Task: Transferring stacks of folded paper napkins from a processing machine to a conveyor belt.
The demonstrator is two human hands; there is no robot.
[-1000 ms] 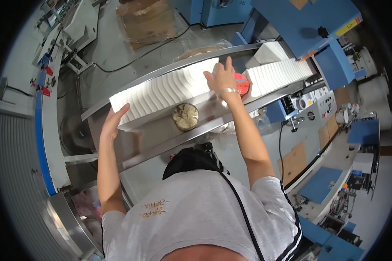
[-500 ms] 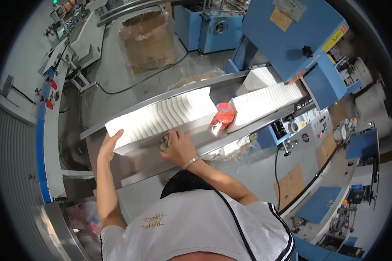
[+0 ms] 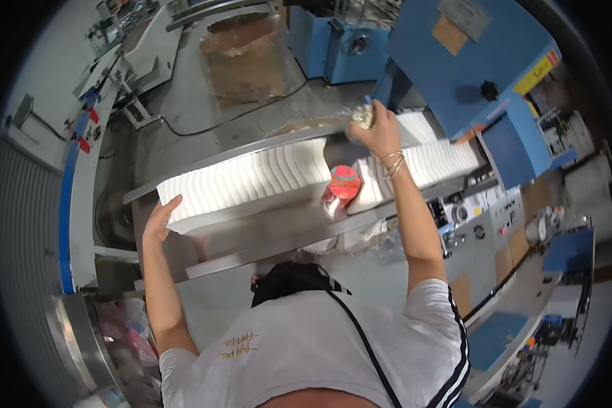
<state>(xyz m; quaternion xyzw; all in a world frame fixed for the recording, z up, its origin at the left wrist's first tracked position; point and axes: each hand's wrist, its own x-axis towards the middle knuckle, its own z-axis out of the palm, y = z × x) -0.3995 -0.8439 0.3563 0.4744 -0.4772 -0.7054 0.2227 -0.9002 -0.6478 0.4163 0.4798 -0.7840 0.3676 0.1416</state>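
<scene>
A long row of white folded paper sheets [image 3: 248, 180], likely tissues, lies in a metal trough [image 3: 265, 234]. My left hand [image 3: 158, 221] rests against the row's left end, thumb stretched along its near side and the other fingers partly hidden at the end face. Over the trough's far side, my right hand [image 3: 381, 132] is closed on a small round, shiny yellowish-grey object [image 3: 363, 117]; blur and my fingers hide its exact kind. Between the long row and a second row of white sheets [image 3: 421, 170] stands a red printed plastic packet [image 3: 343, 185] with clear film below.
A blue machine [image 3: 469, 61] stands over the trough's right end. Beyond the trough are a large cardboard box [image 3: 245, 71] lined with plastic and a black cable [image 3: 217, 129] on the floor. A blue-edged machine rail [image 3: 65, 224] runs along the left.
My right hand has moved from the near side of the long row to the trough's far right, carrying the round object. My left hand remains at the row's left end.
</scene>
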